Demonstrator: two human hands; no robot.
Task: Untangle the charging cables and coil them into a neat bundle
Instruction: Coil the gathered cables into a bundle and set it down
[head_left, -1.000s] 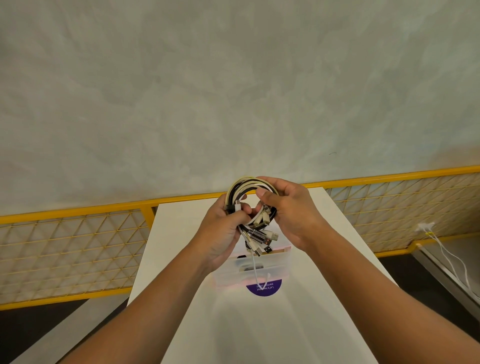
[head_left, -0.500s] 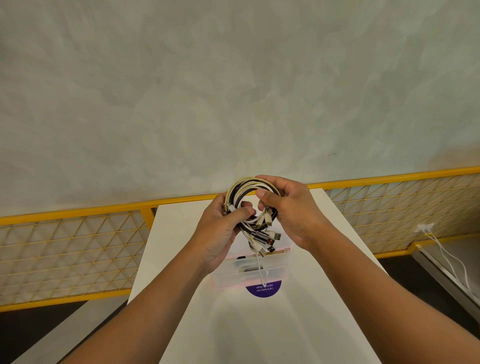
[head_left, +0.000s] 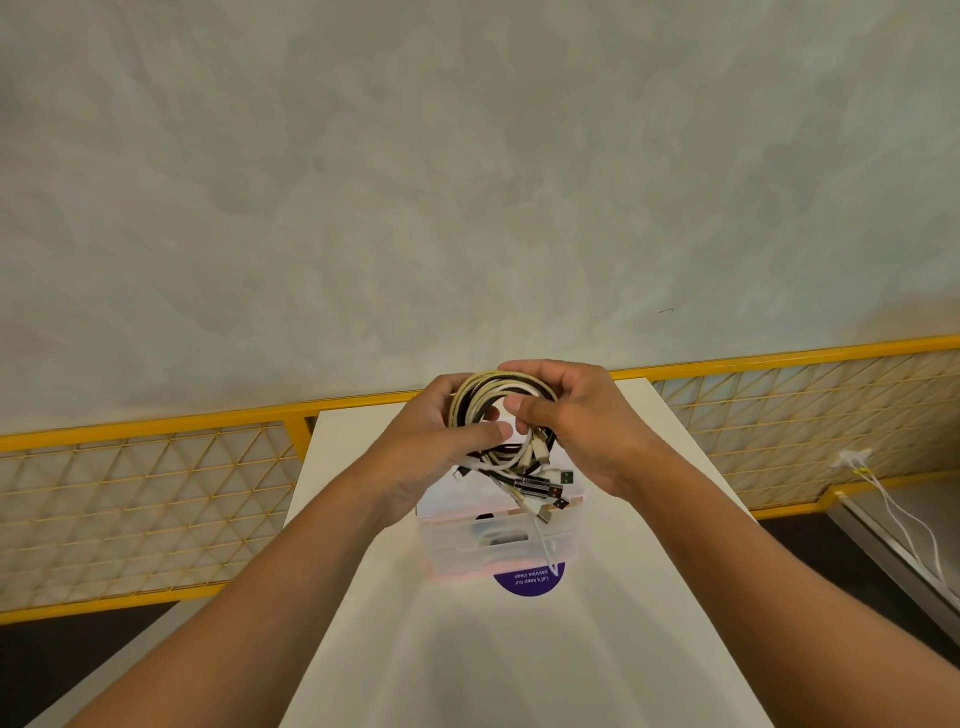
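both hands hold the cable bundle (head_left: 501, 410) up over the white table (head_left: 519, 670), mid frame. left hand (head_left: 431, 447) grips the coil at its 8 o'clock side, thumb across the front. right hand (head_left: 584, 421) curls round the 1 to 3 o'clock side. cream, white and black strands looped together, loose plug ends (head_left: 545, 486) dangling at 5 o'clock. clear plastic box (head_left: 498, 543) at the coil's 6 o'clock, purple sticker (head_left: 527, 586) at the box's 6 o'clock.

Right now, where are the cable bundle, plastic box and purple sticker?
cable bundle (head_left: 485, 388), head view, top arc of the coil.
plastic box (head_left: 457, 551), head view, front wall.
purple sticker (head_left: 524, 584), head view, printed middle.
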